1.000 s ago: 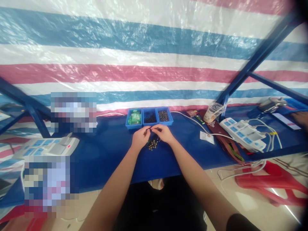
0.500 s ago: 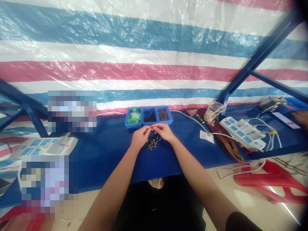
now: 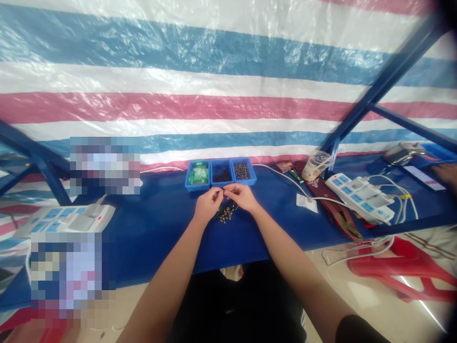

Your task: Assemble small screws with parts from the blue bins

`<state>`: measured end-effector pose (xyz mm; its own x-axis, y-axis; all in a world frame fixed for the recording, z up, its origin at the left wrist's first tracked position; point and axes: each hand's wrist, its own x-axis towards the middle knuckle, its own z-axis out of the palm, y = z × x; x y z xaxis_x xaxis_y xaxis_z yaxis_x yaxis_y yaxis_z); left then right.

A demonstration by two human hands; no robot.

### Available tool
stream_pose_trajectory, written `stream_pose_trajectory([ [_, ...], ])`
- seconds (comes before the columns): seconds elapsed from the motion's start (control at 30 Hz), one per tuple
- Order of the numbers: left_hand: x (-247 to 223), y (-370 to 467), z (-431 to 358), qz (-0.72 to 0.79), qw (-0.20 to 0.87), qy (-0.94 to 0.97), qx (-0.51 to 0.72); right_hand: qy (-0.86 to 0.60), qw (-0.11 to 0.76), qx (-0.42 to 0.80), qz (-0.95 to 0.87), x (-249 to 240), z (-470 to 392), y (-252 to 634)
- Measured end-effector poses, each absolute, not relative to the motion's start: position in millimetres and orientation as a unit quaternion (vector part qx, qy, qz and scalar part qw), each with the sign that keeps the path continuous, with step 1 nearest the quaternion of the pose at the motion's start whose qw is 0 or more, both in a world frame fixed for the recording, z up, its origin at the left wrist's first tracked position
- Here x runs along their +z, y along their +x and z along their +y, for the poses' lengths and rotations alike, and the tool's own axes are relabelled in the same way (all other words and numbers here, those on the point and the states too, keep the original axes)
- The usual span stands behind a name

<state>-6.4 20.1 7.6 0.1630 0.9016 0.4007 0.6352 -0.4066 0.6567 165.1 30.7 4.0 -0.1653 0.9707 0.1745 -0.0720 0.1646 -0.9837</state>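
My left hand (image 3: 208, 204) and my right hand (image 3: 241, 196) meet at the fingertips over the blue table (image 3: 160, 228). Both are closed in a pinch, and whatever sits between the fingers is too small to make out. Just below them lies a small pile of dark and brass-coloured screw-like parts (image 3: 225, 214). Behind the hands stand three joined blue bins. The left bin (image 3: 198, 188) has green packets in it, the middle bin (image 3: 221, 182) thin black pieces, and the right bin (image 3: 250, 181) many small dark metallic parts.
To the right are a plastic cup (image 3: 316, 165), a brown strap-like bag (image 3: 330, 205), a small white packet (image 3: 306, 203) and a power strip (image 3: 360, 199) with cables. Another power strip (image 3: 67, 219) is at left. A red stool (image 3: 400, 262) stands at lower right. Someone's hand (image 3: 448, 172) shows at the far right edge.
Both hands stay in nearly the same place, fingertips together, with only slight finger movement. The bins and the pile look unchanged.
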Motion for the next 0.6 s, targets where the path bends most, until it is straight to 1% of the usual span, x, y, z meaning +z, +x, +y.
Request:
stream_pose_trajectory([
  [0.6, 4.9, -8.2, 22.2, 0.514, 0.162, 0.752, 0.38, -0.417, 0.517, 0.466, -0.584, 1.8, 32.1, 165.7],
])
